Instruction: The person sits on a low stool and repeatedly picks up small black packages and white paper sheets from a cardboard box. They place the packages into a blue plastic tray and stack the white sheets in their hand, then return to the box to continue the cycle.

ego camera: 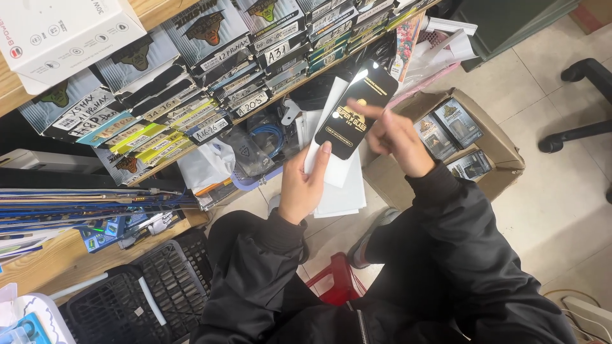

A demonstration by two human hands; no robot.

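Black jacket sleeves fill the bottom of your view. Your left hand [302, 185] is closed on a stack of white sleeves [336, 185] with a black flat packet [357, 111] on top, held up before the shelf [191, 143] of boxed stock. Your right hand [392, 137] touches the packet's edge, fingers loosely curled, gripping nothing. It looks light, thin, stiff, probably slick and breakable; pinch it by the long edges.

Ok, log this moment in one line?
left hand: holds black screen protector with white sleeves | right hand: fingers on protector | cardboard box beside
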